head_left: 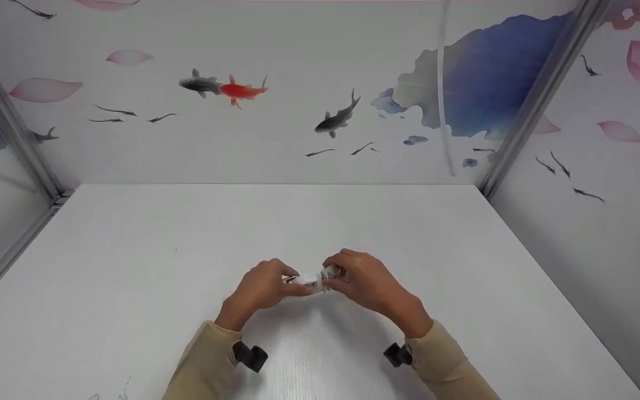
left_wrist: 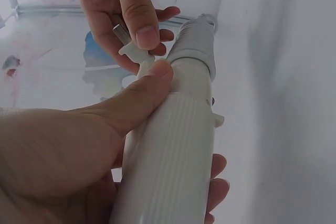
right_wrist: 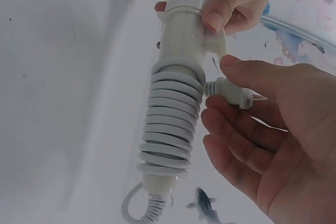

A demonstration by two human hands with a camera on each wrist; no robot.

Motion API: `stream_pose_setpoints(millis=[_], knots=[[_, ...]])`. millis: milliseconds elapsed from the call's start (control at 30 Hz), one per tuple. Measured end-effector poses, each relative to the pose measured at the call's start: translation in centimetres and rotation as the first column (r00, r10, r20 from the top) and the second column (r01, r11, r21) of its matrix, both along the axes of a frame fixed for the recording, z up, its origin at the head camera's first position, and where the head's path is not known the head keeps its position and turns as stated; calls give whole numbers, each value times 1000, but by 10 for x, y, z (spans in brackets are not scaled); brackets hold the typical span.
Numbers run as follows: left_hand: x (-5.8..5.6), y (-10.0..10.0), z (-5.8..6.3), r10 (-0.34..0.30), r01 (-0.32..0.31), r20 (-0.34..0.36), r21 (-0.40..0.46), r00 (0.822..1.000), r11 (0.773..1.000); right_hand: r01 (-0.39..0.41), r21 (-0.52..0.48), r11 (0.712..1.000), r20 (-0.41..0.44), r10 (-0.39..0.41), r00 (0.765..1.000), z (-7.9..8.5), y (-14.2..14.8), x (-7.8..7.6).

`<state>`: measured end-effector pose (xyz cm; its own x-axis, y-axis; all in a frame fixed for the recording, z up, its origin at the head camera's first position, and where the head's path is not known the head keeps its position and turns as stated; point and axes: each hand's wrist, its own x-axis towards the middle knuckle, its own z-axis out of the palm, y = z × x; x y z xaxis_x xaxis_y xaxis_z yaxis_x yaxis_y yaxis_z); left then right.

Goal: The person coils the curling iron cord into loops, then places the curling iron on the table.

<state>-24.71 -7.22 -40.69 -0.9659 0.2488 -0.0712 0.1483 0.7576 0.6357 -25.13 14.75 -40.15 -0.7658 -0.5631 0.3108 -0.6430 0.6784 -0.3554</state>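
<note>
A white corded handheld appliance (left_wrist: 170,156) with a ribbed handle lies between my hands; its exact kind is unclear. My left hand (head_left: 264,284) grips the handle, thumb along its side and fingers curled behind it. Tight coils of pale grey cord (right_wrist: 169,121) wrap the narrower end, where a strain relief (right_wrist: 154,208) leads into a loop. Beside the coils, my right hand (head_left: 369,280) pinches the white plug (right_wrist: 231,92) between thumb and fingers. The metal prongs (right_wrist: 258,98) point away from the coils. The appliance's far end is mostly hidden by my left hand.
Both hands are above a white table (head_left: 159,233). Behind it stands a white wall panel (head_left: 275,150) painted with fish and petals, with metal frame posts (head_left: 542,100) at the corners. Small cameras (head_left: 250,356) sit at both wrists.
</note>
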Motion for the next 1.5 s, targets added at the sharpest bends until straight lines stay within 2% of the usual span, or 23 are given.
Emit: stream_pose_setpoints(millis=[267, 567, 733, 900, 1067, 1267, 1500], knots=[[-11, -3, -13, -13, 12, 58, 8, 998, 1000, -11, -49, 999, 64, 14, 998, -10, -2, -6], [-16, -6, -23, -30, 30, 64, 1, 998, 1000, 30, 5, 1000, -11, -30, 999, -23, -13, -3], [-20, -8, -24, -51, 50, 46, 38, 998, 998, 55, -65, 996, -20, -56, 998, -23, -15, -4], [-24, -12, -27, -90, 83, 58, 102, 994, 991, 97, -179, 979, 62, -87, 994, -25, -13, -11], [-30, -13, -31, -123, 117, 62, 96, 990, 989, 146, -235, 961, 172, -107, 979, -28, -9, -20], [-37, -16, -34, -152, 146, 87, 75, 984, 986, 223, -248, 943, 290, -148, 946, -28, -7, -27], [-37, -17, -40, -171, 159, 106, 112, 980, 981, 296, -253, 921, 385, -185, 904, -31, -6, -39]])
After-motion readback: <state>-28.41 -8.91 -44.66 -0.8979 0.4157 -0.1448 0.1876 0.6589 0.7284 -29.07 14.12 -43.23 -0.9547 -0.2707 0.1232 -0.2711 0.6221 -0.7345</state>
